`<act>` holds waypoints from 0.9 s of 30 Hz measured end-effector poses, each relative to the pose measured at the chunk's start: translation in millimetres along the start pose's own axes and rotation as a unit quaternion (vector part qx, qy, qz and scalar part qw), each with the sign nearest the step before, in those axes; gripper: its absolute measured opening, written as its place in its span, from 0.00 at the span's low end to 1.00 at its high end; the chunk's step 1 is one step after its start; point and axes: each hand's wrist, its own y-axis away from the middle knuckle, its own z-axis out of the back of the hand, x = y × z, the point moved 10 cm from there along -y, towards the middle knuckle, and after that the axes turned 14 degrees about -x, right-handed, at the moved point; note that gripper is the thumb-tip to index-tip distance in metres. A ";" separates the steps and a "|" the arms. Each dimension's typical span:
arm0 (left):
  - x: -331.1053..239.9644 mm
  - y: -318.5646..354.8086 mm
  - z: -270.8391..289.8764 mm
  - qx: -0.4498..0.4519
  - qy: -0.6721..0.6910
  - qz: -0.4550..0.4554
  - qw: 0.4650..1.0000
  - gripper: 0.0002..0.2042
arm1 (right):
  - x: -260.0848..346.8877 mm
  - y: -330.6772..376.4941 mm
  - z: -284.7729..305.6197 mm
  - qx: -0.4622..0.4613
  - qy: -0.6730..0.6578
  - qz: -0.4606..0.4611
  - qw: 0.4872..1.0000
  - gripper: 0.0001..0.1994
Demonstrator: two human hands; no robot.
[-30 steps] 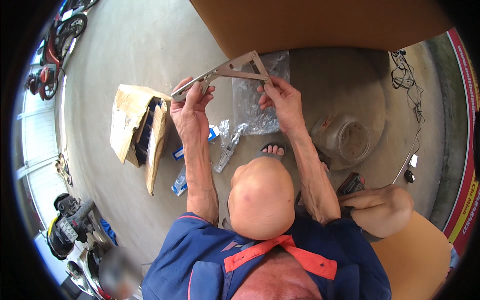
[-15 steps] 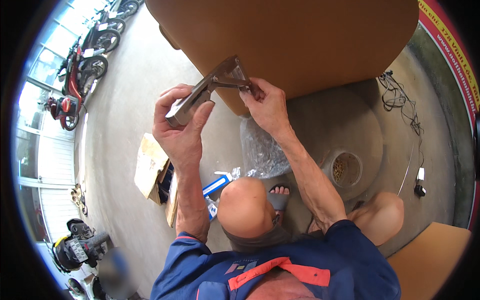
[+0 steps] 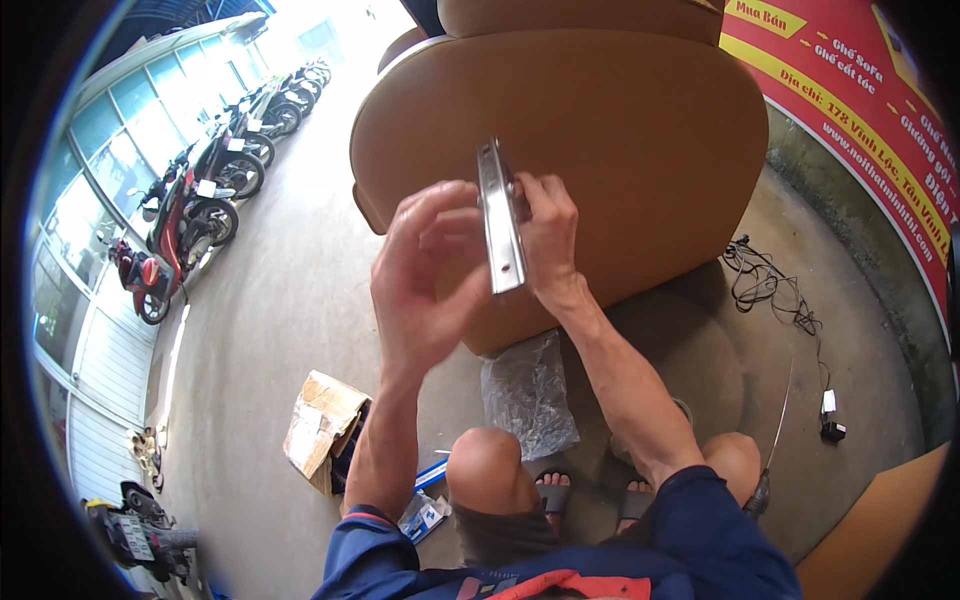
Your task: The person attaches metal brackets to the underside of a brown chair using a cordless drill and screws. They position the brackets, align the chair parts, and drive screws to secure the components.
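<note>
A metal folding bracket (image 3: pixel 501 235), long and narrow with holes near its ends, stands almost upright in front of me. My right hand (image 3: pixel 550 225) is closed on its right side, fingers partly hidden behind it. Close to the bracket's left side, my left hand (image 3: pixel 425 265) has its fingers and thumb apart, slightly smeared by motion; it does not appear to grip the metal. Beyond both hands rises the broad side panel of a brown upholstered chair (image 3: pixel 640 150).
Clear plastic wrap (image 3: pixel 530 395) lies below the chair. An opened cardboard box (image 3: pixel 320 425) and a blue-and-white packet (image 3: pixel 425 515) are at left. Black cables (image 3: pixel 775 290) lie right, near a tub partly behind my right forearm. Parked motorcycles (image 3: pixel 190 215) line the left.
My left hand has let go of the bracket and its fingers have spread. The bracket has turned from a slant to nearly upright, showing its long flat face. My view has tilted up.
</note>
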 end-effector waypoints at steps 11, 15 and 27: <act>43.1 -79.8 -21.2 -0.038 -0.221 -0.073 0.972 0.17 | 6.4 -56.2 -46.5 0.026 0.017 0.026 0.999 0.12; 40.4 -101.7 -21.2 -0.060 -0.297 -0.175 0.937 0.20 | 8.6 -73.4 -51.7 0.025 0.006 -0.006 1.000 0.17; 71.6 -146.5 -27.9 -0.094 -0.419 -0.243 0.870 0.38 | 2.8 -73.0 -70.4 0.073 0.109 0.033 0.991 0.19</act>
